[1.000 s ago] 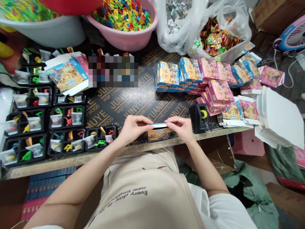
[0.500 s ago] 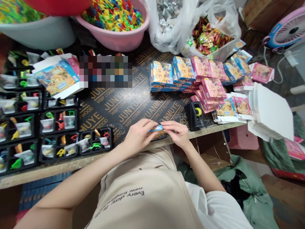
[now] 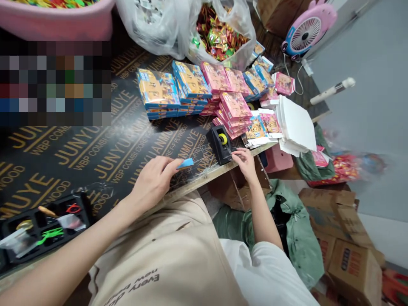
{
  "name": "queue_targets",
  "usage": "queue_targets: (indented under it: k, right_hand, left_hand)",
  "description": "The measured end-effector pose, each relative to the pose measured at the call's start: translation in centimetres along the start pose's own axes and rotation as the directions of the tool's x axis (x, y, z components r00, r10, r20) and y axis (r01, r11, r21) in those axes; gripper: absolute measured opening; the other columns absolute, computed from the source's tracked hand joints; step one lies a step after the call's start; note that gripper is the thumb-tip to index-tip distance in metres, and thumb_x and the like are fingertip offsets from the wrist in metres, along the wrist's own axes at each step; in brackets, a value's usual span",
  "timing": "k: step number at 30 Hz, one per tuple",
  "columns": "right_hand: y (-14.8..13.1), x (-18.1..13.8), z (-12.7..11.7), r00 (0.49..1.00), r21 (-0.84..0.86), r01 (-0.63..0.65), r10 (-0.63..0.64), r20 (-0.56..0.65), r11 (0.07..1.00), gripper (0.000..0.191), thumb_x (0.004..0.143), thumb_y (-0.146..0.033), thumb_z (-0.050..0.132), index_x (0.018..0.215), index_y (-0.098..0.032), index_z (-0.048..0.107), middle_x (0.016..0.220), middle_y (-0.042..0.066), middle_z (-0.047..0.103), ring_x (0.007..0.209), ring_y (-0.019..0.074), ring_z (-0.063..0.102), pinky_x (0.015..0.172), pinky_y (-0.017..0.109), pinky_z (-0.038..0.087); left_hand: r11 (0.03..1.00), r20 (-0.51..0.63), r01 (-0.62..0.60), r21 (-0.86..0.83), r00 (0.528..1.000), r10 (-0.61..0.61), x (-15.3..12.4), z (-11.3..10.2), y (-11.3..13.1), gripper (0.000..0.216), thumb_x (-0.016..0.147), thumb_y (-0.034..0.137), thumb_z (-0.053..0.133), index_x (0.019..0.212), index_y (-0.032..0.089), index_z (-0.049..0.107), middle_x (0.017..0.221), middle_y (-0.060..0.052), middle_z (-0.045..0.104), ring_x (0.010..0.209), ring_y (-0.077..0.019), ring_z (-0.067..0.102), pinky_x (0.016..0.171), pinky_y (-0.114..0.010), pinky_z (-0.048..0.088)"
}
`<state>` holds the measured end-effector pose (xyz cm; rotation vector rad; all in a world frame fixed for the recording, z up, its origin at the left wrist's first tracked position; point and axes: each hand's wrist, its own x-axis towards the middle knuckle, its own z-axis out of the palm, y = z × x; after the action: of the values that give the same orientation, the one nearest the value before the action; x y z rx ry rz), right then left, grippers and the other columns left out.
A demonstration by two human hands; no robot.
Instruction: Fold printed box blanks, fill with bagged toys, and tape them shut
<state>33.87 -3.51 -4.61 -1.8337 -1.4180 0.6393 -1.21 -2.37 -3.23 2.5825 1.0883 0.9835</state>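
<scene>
The person's left hand (image 3: 156, 176) is closed around a blue-edged cardboard box (image 3: 186, 163), mostly hidden by the palm, with its narrow blue end showing past the thumb and fingertips. The box is above the front of a black plywood table with gold lettering (image 3: 105, 127), to the left of a black plastic tape dispenser with a yellow core (image 3: 219, 144). The right hand (image 3: 245, 163) is at the dispenser's front end, thumb and forefinger drawn close together; whether they pinch a strip of tape is too fine to tell. Behind the dispenser are stacked blue printed boxes (image 3: 159, 87) and stacked pink printed boxes (image 3: 236, 106), with a pile of white folded cardboard (image 3: 298, 125) farther right. Near the left forearm lies a black plastic compartment tray (image 3: 84, 206) holding a bright green plastic toy (image 3: 51, 235), a red one (image 3: 73, 208) and small clear packets (image 3: 21, 243)
</scene>
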Motion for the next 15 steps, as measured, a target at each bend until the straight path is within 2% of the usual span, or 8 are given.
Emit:
queue_targets:
  k: [3,6,9,11,13,15]
  right_hand:
    - [-0.9,0.4,0.4,0.999,0.034,0.041,-0.041,-0.003,0.999,0.019,0.075,-0.038,0.073,0.074,-0.019,0.073,0.107,0.009,0.064,0.107,0.0250,0.060,0.091,0.039,0.044]
    - [-1.5,0.2,0.5,0.994,0.105,0.070,-0.060,-0.095,0.992,0.016,0.075,-0.034,0.073,0.072,-0.019,0.071,0.108,0.008,0.065,0.106,0.0237,0.060,0.091,0.038,0.043]
    - [-1.3,-0.9,0.7,0.977,0.271,0.019,0.040,-0.210,0.962,0.016,0.073,-0.034,0.072,0.067,-0.019,0.069,0.104,0.007,0.066,0.101,0.0221,0.060,0.089,0.037,0.044]
    - [-0.8,-1.8,1.0,0.967,0.354,-0.054,0.137,-0.214,0.934,0.018,0.068,-0.035,0.074,0.063,-0.019,0.067,0.100,0.007,0.066,0.098,0.0224,0.060,0.089,0.038,0.044]
    - [-0.2,-2.4,1.6,0.958,0.376,-0.120,0.206,-0.199,0.919,0.020,0.065,-0.037,0.075,0.061,-0.018,0.067,0.097,0.007,0.067,0.098,0.0236,0.061,0.089,0.039,0.044]
    - [0.5,-2.7,2.2,0.953,0.352,-0.137,0.221,-0.208,0.926,0.022,0.065,-0.039,0.075,0.062,-0.018,0.068,0.094,0.008,0.068,0.097,0.0243,0.062,0.088,0.040,0.045]
  left_hand:
    - [0.999,0.013,0.033,-0.035,0.999,-0.032,-0.2,0.1,0.0,0.035,0.093,0.009,0.044,0.117,0.024,0.063,0.091,-0.007,0.063,0.079,-0.0209,0.057,0.072,-0.032,0.047]
    - [0.998,0.002,0.038,-0.056,0.999,-0.038,-0.1,0.0,-0.2,0.036,0.091,0.008,0.042,0.109,0.026,0.069,0.092,-0.008,0.065,0.079,-0.0213,0.059,0.068,-0.033,0.047]
    - [1.000,-0.019,-0.008,0.002,1.000,0.008,0.0,-0.1,-0.2,0.035,0.092,0.010,0.042,0.106,0.024,0.071,0.090,-0.008,0.067,0.076,-0.0211,0.059,0.065,-0.034,0.047]
    - [0.998,-0.030,-0.044,0.043,0.999,0.045,0.2,-0.3,-0.2,0.034,0.092,0.009,0.042,0.105,0.022,0.071,0.089,-0.009,0.068,0.074,-0.0205,0.059,0.064,-0.033,0.048]
    - [0.996,-0.043,-0.066,0.063,0.997,0.069,0.3,-0.4,-0.2,0.035,0.092,0.007,0.042,0.105,0.021,0.071,0.089,-0.008,0.068,0.074,-0.0197,0.059,0.064,-0.032,0.049]
    - [0.994,-0.055,-0.077,0.072,0.995,0.081,0.3,-0.4,-0.3,0.035,0.092,0.006,0.042,0.105,0.020,0.070,0.090,-0.008,0.067,0.075,-0.0192,0.059,0.065,-0.031,0.049]
